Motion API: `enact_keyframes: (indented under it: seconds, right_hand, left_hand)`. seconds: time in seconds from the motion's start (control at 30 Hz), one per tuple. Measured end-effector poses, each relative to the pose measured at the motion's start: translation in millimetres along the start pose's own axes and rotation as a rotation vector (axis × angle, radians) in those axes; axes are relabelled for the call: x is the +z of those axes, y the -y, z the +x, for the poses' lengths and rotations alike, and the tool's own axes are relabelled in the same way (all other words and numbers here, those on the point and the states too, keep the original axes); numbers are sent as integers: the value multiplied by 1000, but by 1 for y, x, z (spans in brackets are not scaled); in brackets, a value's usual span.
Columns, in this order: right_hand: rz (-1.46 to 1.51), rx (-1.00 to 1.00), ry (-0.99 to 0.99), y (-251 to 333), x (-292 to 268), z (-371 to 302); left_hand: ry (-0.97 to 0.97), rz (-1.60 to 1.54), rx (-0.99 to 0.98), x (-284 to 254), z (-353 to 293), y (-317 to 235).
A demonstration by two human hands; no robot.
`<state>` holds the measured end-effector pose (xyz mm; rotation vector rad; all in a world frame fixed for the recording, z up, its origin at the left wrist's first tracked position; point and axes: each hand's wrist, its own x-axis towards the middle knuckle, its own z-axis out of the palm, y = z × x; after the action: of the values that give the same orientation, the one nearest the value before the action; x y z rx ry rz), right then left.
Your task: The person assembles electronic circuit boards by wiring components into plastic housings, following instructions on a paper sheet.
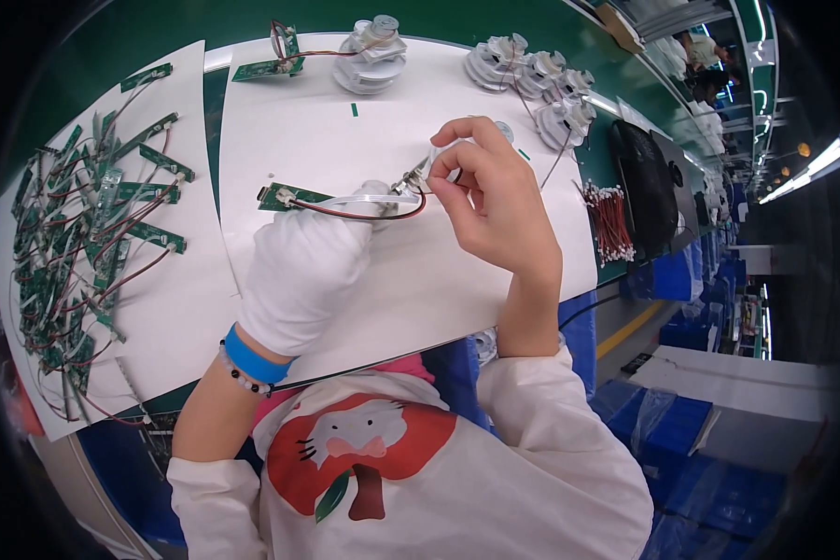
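Observation:
My left hand (303,266), in a white glove, is closed on a flat grey cable (353,199). The cable belongs to a narrow green circuit board (299,197) that sticks out to the left of the glove. From this board a red-and-black wire (364,217) loops across toward my right hand. A small shiny metal part (409,181) sits between my two hands, by the gloved fingertips. My bare right hand (490,196) pinches thumb and fingers together beside it; what lies in the pinch is too small to tell. Behind its knuckles shows a clear round piece (505,132).
A tangled heap of green boards with wires (103,233) covers the left sheet. At the back stands a white layered round part (371,61), wired to a board (269,68). Several similar parts (532,79) stand back right, near a red wire bundle (609,222) and a black bag (646,182).

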<state>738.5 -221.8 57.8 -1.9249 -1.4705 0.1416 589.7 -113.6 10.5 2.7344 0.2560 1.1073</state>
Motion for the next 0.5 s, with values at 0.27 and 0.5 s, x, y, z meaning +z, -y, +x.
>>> enact_keyframes:
  seconds: [0.27, 0.5]
  right_hand:
    - [57, 8, 25, 2, 0, -1]
    - [57, -5, -10, 1, -1, -3]
  left_hand:
    - [52, 40, -19, 0, -3, -2]
    - [105, -28, -75, -4, -1, -10]
